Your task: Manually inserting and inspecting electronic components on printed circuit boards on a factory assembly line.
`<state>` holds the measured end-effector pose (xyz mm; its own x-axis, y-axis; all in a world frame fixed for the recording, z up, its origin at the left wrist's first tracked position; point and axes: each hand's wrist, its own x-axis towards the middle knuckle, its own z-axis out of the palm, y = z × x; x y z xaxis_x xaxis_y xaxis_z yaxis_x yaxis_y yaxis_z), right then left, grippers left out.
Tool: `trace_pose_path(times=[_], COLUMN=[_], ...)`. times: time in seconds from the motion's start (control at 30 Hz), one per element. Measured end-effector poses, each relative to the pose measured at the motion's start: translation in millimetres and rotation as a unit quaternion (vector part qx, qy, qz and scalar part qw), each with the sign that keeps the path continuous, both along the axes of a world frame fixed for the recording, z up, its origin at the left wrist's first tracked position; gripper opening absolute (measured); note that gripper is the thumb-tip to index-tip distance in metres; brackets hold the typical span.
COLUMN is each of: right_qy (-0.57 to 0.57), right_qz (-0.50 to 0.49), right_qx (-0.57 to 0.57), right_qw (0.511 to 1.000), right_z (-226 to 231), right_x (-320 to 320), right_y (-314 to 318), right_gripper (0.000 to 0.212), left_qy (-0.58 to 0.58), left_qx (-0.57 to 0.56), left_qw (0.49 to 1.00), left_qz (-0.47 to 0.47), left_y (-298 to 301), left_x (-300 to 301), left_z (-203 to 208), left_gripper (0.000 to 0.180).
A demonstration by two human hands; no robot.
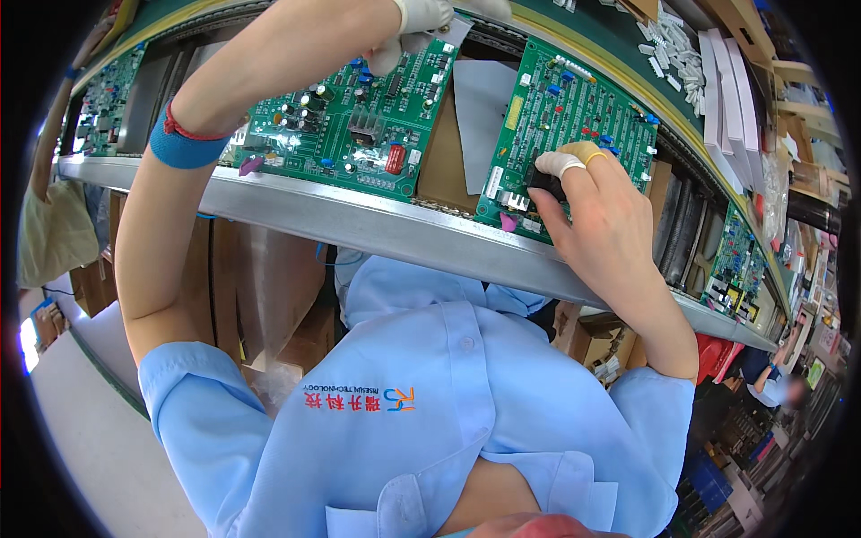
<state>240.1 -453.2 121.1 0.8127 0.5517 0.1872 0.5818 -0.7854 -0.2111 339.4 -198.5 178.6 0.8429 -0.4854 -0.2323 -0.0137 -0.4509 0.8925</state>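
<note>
Conveyor (430, 231): four green boards (538, 112); right hand (608, 211) pinching one black component (545, 183); left hand's (417, 18) grip unclear.

Left hand (421, 16) far forward, right hand (613, 211) nearer with curled fingers (580, 185).

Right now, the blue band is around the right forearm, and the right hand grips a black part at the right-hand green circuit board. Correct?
Not quite: the head view shows the blue band around the left forearm. The right hand does grip a black part at the right-hand green circuit board.
</note>
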Motion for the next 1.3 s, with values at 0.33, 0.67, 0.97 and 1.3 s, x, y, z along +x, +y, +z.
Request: trace_pose_path(times=[0.33, 0.67, 0.97, 1.3], right_qy=[-0.022, 0.012, 0.037, 0.023], right_qz=[-0.001, -0.008, -0.097, -0.118], right_qx=[-0.023, 0.028, 0.247, 0.211], right_qw=[0.999, 1.0, 0.963, 0.97], right_z=[1.1, 11.9, 9.1, 12.2], right_x=[-2.4, 3.2, 28.8, 18.9], right_y=[2.1, -8.0, -34.7, -63.5], right_gripper=[0.024, 0.023, 0.025, 0.026], left_qy=[0.105, -0.025, -0.05, -0.339], left_qx=[0.026, -0.02, 0.011, 0.153], left_qw=[0.992, 0.997, 0.996, 0.905], left_qz=[-0.059, -0.066, -0.08, -0.208], left_y=[-10.7, -13.3, -51.2, -72.5], left_x=[-0.1, -4.1, -33.2, -45.4], left_z=[0.0, -13.2, -31.3, -57.2], left_gripper=[0.029, 0.023, 0.007, 0.022])
